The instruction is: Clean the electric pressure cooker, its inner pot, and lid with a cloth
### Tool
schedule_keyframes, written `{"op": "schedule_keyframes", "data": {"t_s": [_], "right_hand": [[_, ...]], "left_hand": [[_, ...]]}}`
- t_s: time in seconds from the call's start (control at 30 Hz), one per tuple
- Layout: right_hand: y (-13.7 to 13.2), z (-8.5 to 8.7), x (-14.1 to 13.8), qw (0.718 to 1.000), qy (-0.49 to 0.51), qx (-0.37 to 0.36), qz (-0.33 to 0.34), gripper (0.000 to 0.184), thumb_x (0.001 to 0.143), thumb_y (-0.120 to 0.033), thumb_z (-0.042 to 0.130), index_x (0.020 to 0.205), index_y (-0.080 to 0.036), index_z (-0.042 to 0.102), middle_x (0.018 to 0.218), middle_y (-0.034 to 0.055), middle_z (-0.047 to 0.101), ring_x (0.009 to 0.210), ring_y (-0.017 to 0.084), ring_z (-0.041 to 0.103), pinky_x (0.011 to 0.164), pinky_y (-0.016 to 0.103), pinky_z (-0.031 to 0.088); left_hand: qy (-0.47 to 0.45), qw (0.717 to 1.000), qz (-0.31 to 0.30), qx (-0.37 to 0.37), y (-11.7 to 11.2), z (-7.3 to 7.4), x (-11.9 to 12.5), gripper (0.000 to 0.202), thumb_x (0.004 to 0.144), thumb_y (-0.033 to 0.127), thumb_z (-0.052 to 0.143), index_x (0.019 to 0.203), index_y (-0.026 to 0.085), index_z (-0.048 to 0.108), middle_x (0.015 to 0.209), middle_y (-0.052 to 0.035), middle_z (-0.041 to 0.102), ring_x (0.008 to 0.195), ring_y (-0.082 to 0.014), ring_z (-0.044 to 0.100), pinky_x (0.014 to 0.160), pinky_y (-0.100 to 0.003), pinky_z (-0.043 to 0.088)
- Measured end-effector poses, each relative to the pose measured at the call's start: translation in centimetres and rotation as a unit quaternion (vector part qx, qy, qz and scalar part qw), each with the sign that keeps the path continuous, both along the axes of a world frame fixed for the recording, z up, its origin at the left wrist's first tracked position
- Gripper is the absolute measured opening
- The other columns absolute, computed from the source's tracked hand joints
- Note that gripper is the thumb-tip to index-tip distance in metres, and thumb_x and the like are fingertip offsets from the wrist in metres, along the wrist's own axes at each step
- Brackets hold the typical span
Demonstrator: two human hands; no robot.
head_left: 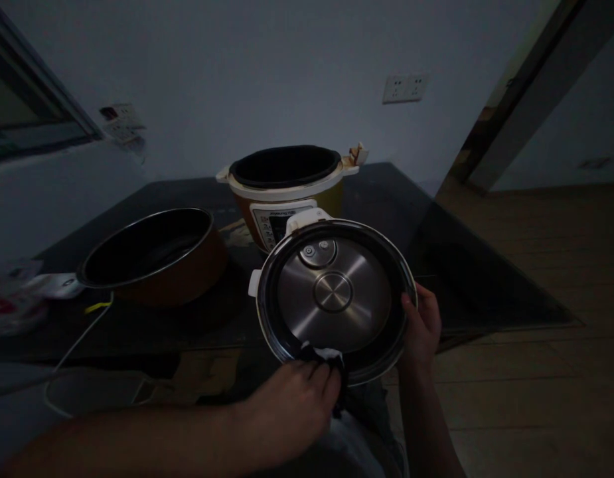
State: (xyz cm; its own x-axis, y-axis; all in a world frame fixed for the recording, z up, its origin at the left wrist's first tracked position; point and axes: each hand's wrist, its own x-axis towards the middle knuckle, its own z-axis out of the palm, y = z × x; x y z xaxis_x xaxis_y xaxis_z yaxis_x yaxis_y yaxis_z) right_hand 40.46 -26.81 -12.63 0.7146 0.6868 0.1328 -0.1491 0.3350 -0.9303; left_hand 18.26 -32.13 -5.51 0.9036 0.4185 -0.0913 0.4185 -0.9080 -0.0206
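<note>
A round pressure cooker lid [366, 299] is held up in front of me, its brushed metal inner face and dark sealing ring turned toward me. My right hand [422, 325] grips the lid's right edge, thumb on the rim. At the lid's lower left rim, my left hand [304, 405] is closed on a dark and white cloth [329, 355], pressing it against the ring. Behind the lid stands the electric pressure cooker [289, 194], open at the top, its control panel partly hidden by the lid.
On the left of the dark table [466, 285] sits a brown pot [182, 272] with a dark inside and a pale handle. A white cord [80, 338] hangs over the front edge near a plastic bag [15, 299]. Wall sockets [405, 88] are behind.
</note>
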Motion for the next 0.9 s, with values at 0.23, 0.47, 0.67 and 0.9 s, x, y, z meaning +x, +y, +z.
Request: {"op": "schedule_keyframes", "data": {"t_s": [0.23,0.47,0.67,0.9], "right_hand": [[-0.1,0.5,-0.1,1.0,0.0,-0.005,0.009,0.035,0.07,-0.04,0.075,0.098,-0.022,0.065,0.087,-0.0003,0.065,0.076,0.016,0.057,0.071,0.03,0.043],[0.1,0.5,0.2,1.0,-0.017,-0.018,0.0,0.038,0.067,-0.043,0.074,0.097,-0.021,0.064,0.085,0.0003,0.067,0.076,0.017,0.058,0.071,0.031,0.044],[-0.1,0.6,0.0,1.0,-0.011,-0.018,0.003,0.034,0.07,-0.041,0.073,0.097,-0.021,0.065,0.086,-0.0002,0.066,0.076,0.016,0.057,0.071,0.03,0.043],[-0.1,0.4,-0.1,1.0,-0.002,-0.011,-0.007,0.034,0.069,-0.04,0.076,0.097,-0.022,0.066,0.094,0.0003,0.067,0.087,0.017,0.058,0.079,0.032,0.042]], "left_hand": [[-0.048,0.995,0.065,-0.064,-0.3,-0.2,5.4,0.034,0.087,0.014,0.05,0.12,0.004,0.055,0.102,-0.0138,0.07,0.08,-0.0243,0.069,0.062,-0.036,0.06],[-0.089,0.993,0.083,-0.007,0.0,0.2,9.6,0.028,0.087,0.005,0.041,0.109,0.004,0.058,0.103,-0.0151,0.067,0.082,-0.0231,0.068,0.056,-0.031,0.058],[-0.062,0.996,0.056,-0.035,-0.1,-0.9,7.6,0.031,0.088,0.009,0.043,0.116,0.002,0.054,0.103,-0.0182,0.068,0.083,-0.0259,0.069,0.06,-0.036,0.06],[-0.078,0.997,0.0,0.01,-0.5,-1.6,0.4,0.035,0.092,0.01,0.046,0.125,0.001,0.052,0.116,-0.0189,0.069,0.106,-0.0242,0.068,0.089,-0.034,0.057]]}}
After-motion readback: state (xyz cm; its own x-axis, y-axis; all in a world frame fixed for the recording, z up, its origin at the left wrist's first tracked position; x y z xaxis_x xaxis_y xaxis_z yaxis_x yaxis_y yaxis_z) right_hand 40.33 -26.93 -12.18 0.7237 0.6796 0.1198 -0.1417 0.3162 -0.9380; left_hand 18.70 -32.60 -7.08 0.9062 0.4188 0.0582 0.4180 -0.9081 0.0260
